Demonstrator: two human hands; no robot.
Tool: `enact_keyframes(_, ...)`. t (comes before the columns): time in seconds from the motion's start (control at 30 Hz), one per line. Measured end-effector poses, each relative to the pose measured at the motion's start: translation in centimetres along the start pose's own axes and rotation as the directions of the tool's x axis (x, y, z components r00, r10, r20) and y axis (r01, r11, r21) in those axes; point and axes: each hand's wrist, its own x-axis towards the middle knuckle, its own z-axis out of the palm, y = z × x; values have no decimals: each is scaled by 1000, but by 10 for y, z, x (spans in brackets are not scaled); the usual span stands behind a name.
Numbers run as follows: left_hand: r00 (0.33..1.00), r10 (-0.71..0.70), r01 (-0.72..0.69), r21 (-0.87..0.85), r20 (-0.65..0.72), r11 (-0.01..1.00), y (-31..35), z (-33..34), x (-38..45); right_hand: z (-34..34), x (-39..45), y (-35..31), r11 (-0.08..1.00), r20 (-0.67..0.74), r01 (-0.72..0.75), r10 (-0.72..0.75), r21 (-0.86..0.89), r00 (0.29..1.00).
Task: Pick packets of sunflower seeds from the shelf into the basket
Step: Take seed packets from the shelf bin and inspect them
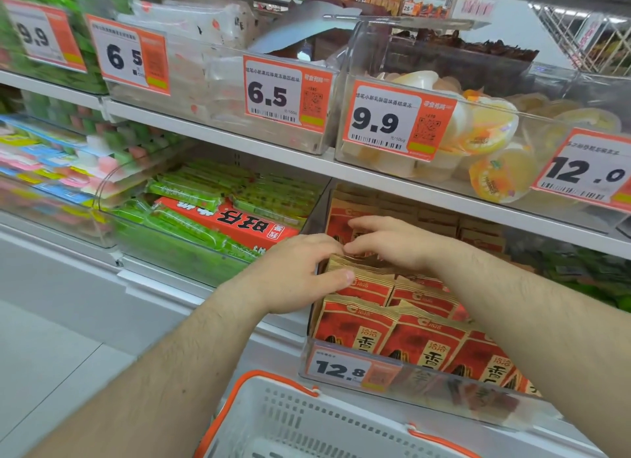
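Shelves of snack bins filled the view, price tags clipped along their fronts. Both my hands were in the clear bin (426, 389) of red sunflower seed packets (355, 328). My left hand (293, 273) had its grip closed on a tan-topped bundle of packets (358, 270), thumb across the front. My right hand (386, 239), touching the left's fingertips, curled over the same bundle from behind. Below both grips sat the white basket (307, 420) with orange handles, no packet visible inside it.
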Motion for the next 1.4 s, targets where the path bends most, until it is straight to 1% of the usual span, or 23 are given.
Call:
enact_keyframes(0.07,1000,-14,14,3,-14,1000,0,1,0,-2,-2,-2,1000,33,-20,20,-6,999)
enact_keyframes(0.13,999,-40,40,5,-25,999,-1,2,-1,-4,-6,-4,998,17,-40,41,-50,999)
enact_keyframes(0.2,998,-53,53,5,-27,999,0,2,-2,-3,-6,-3,992,-18,-78,77,-97,997)
enact_keyframes(0.33,997,-66,66,-7,-29,998,2,3,-2,0,0,-1,979,-146,-140,118,-149,982)
enact_keyframes(0.43,997,-63,59,-85,-54,995,0,6,-3,1,-7,-3,957,-258,-104,32,-269,966)
enact_keyframes(0.53,989,-41,24,-122,-145,992,-2,7,-3,3,-24,-3,932,-377,-25,-122,-362,918)
enact_keyframes(0.6,980,-17,-10,-134,-199,991,-1,6,-3,4,-37,-1,910,-470,52,-260,-411,844)
enact_keyframes(0.67,968,31,-67,-137,-247,988,3,3,-4,4,-48,1,913,-578,162,-366,-374,729)
enact_keyframes(0.7,962,64,-96,-110,-265,989,5,1,-5,4,-52,2,914,-632,209,-393,-347,668)
enact_keyframes(0.77,946,125,-143,-36,-299,989,12,-2,-6,4,-58,1,907,-722,284,-420,-311,551)
enact_keyframes(0.87,904,192,-196,27,-381,980,24,-10,-10,5,-66,-3,876,-806,367,-450,-314,384)
enact_keyframes(0.93,861,246,-241,67,-445,968,32,-19,-15,5,-74,-8,853,-843,415,-454,-317,289)
enact_keyframes(1.0,802,298,-293,94,-517,951,40,-31,-21,3,-83,-15,824,-875,468,-446,-319,189)
enact_keyframes(1.07,747,326,-341,88,-579,936,51,-41,-28,3,-91,-26,800,-902,519,-416,-302,116)
enact_keyframes(1.1,732,321,-355,65,-601,933,57,-45,-32,4,-95,-32,791,-914,546,-391,-275,106)
enact_keyframes(1.13,725,300,-359,31,-620,933,63,-48,-38,4,-99,-37,783,-924,577,-363,-233,119)
enact_keyframes(1.17,725,269,-352,-5,-634,936,70,-50,-47,4,-104,-42,773,-928,610,-336,-174,161)
enact_keyframes(1.2,728,231,-337,-45,-645,940,75,-50,-55,4,-109,-46,763,-920,639,-314,-99,233)
enact_keyframes(1.27,740,146,-304,-134,-657,943,83,-48,-73,4,-119,-50,745,-865,665,-299,53,403)
enact_keyframes(1.3,744,108,-293,-178,-659,939,84,-46,-79,5,-124,-51,741,-833,664,-305,97,462)
enact_keyframes(1.33,749,69,-283,-224,-659,933,84,-43,-84,7,-127,-50,745,-805,657,-316,118,503)
enact_keyframes(1.4,767,-15,-257,-329,-642,908,84,-35,-90,13,-133,-48,763,-753,633,-340,128,563)
